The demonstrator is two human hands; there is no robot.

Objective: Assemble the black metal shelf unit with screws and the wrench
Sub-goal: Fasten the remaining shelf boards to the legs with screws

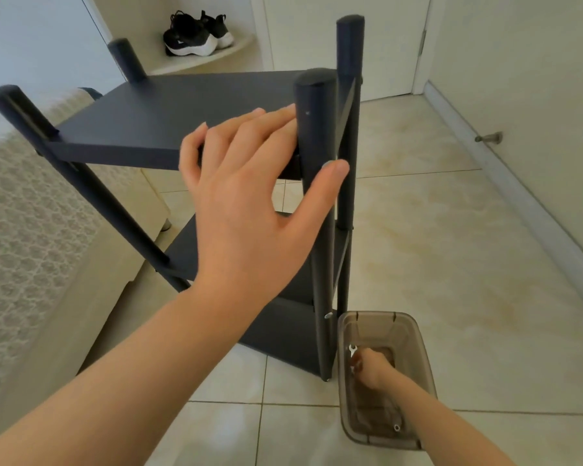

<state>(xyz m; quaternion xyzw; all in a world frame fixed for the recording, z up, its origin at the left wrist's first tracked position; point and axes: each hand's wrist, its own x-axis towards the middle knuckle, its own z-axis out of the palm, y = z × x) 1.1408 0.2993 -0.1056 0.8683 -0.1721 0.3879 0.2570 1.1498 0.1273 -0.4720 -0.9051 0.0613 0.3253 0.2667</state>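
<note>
The black shelf unit (169, 122) stood on the tiles, centre-left. The left hand (246, 203) lay spread and flat against its near right post (313, 129), steadying it. The right hand (372, 368), down in the clear bin (371, 313) at near right, curled round the wrench (352, 348), so the step looked like tool-fetching. Next it would need carrying to a screw. No writing was legible.

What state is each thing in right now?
Shelf unit: upright on floor.
Left hand: open, resting against front post.
Bin: lidless, on floor.
Right hand: in Bin, gripping wrench.
Screw: sticking out of front post, low down.
Door: shut.
</note>
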